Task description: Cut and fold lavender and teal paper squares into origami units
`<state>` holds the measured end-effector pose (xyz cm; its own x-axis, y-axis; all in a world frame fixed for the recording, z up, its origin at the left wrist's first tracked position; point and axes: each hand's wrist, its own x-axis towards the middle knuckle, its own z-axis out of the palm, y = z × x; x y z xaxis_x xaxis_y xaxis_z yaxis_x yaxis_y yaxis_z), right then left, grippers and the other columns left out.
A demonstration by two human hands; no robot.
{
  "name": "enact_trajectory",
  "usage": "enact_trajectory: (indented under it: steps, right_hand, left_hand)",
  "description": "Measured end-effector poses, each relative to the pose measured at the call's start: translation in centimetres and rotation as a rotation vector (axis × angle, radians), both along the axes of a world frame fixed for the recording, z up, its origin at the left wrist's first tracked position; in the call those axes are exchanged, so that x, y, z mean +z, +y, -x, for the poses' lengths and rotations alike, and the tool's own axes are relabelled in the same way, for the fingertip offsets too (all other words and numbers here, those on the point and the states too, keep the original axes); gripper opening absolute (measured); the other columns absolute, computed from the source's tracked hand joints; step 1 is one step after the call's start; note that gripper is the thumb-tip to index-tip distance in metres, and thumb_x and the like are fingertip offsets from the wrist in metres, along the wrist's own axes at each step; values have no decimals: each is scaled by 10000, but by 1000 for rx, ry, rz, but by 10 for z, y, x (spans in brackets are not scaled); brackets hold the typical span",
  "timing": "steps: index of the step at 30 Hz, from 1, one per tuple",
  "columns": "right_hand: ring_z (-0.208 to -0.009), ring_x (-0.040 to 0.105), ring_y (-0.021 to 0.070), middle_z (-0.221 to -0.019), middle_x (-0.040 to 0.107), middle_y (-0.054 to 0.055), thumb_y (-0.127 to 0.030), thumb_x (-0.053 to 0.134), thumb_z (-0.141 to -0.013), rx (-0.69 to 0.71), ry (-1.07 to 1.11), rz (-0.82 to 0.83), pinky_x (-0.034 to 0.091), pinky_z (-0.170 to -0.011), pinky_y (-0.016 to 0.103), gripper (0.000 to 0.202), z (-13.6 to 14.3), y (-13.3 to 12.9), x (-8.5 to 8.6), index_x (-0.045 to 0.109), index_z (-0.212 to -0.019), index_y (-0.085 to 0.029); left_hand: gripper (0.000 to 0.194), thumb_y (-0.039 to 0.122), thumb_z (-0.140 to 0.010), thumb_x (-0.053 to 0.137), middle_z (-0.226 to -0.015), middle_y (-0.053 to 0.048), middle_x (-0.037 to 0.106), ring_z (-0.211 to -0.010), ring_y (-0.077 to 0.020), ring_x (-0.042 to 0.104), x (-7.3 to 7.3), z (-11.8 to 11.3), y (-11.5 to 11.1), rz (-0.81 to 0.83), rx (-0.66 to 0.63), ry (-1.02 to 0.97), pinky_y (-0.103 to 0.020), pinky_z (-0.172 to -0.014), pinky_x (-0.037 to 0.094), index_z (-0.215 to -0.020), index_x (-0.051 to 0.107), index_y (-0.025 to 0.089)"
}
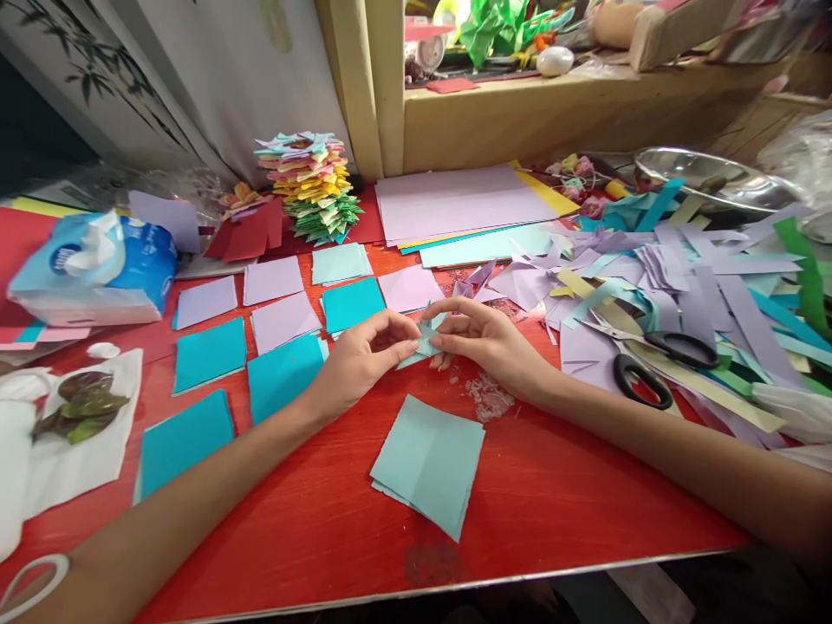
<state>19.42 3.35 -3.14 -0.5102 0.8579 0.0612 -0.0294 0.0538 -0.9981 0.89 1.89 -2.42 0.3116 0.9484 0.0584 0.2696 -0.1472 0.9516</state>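
Observation:
Between my two hands, over the middle of the red table, is a small folded piece of light teal paper with pointed corners. My left hand pinches its left side between thumb and fingertips. My right hand has thumb and fingers closed on its right side. Nearer to me, a small stack of light teal square sheets lies on the table. Stacks of teal squares and lilac squares sit beyond and left of my left hand.
Black-handled scissors rest on lilac and green paper strips at the right. A tissue pack stands at the left. Behind are a tall stack of folded colored pieces, large lilac sheets and a metal bowl.

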Motion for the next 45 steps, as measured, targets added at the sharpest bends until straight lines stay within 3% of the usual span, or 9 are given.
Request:
enact_trajectory:
  steps: [9, 16, 22, 29, 31, 34, 38, 41, 45]
  right_hand:
    - [-602, 607, 109, -682, 608, -31, -244, 584, -796, -85, 57, 48, 499, -601, 252, 350, 4, -1, 1, 446, -1115, -211]
    - [-567, 615, 113, -650, 651, 33, -352, 569, -800, -13, -81, 70, 497, -559, 241, 222, 4, 0, 2, 560, -737, -139]
    - [-581, 596, 99, -675, 640, 27, -340, 506, -843, 68, -120, 10, 494, -585, 242, 219, 3, -3, -1, 558, -758, -145]
    - [-634, 565, 104, -690, 579, 9, -361, 526, -819, 38, -171, -77, 463, -614, 244, 236, 3, -4, -2, 588, -757, -142]
    - [-625, 546, 98, -677, 568, 4, -344, 510, -829, -1, -213, -111, 445, -606, 239, 237, 3, -3, -2, 598, -740, -143]
    - [-616, 543, 91, -667, 578, 3, -335, 517, -826, -33, -210, -83, 442, -605, 233, 234, 2, -2, 0, 607, -726, -143]
    - [-634, 570, 87, -698, 616, 7, -335, 548, -806, -6, -90, 37, 466, -633, 227, 218, 2, -3, 2, 625, -742, -142]
    - [-643, 577, 86, -708, 636, 9, -321, 583, -778, 16, -24, 93, 468, -635, 221, 194, 3, -3, 2, 640, -731, -141]
    - [-635, 570, 82, -691, 642, 3, -311, 607, -759, 11, 3, 95, 468, -646, 218, 186, 3, -3, 2, 660, -703, -142]
  left_hand:
    - [202, 237, -791, 564, -761, 24, 448, -711, -94, 474, -2, 1, 0, -52, 7, -8, -211, -643, 413, -976, 486, 213]
    - [328, 253, -784, 569, -778, 31, 482, -603, -85, 556, 1, -1, -2, 24, 40, -69, -227, -586, 487, -1093, 465, 224]
    - [159, 306, -802, 563, -668, 33, 565, -557, -93, 578, 4, -1, -3, 74, -31, -16, -210, -561, 484, -904, 559, 184]
    - [191, 365, -819, 535, -751, 18, 610, -614, -112, 622, 2, 0, -3, 32, 30, -15, -246, -641, 519, -848, 533, 176]
    - [184, 362, -826, 527, -808, 6, 606, -700, -123, 621, 2, 0, -5, -80, 63, 81, -255, -677, 521, -879, 533, 186]
    - [220, 298, -829, 542, -1036, -30, 573, -957, -157, 571, 1, -1, -8, -447, 144, 280, -306, -837, 494, -1032, 545, 214]
    - [353, 215, -835, 542, -1236, -44, 532, -1238, -208, 391, -2, -1, -8, -869, -3, 490, -398, -1011, 384, -1185, 507, 234]
    - [400, 199, -835, 540, -1256, -64, 545, -1281, -222, 352, -5, 0, -5, -929, -65, 526, -416, -1014, 389, -1231, 479, 187]
    - [395, 177, -847, 520, -1242, -60, 567, -1236, -203, 427, -8, 2, -5, -911, -84, 539, -433, -1030, 371, -1240, 475, 177]
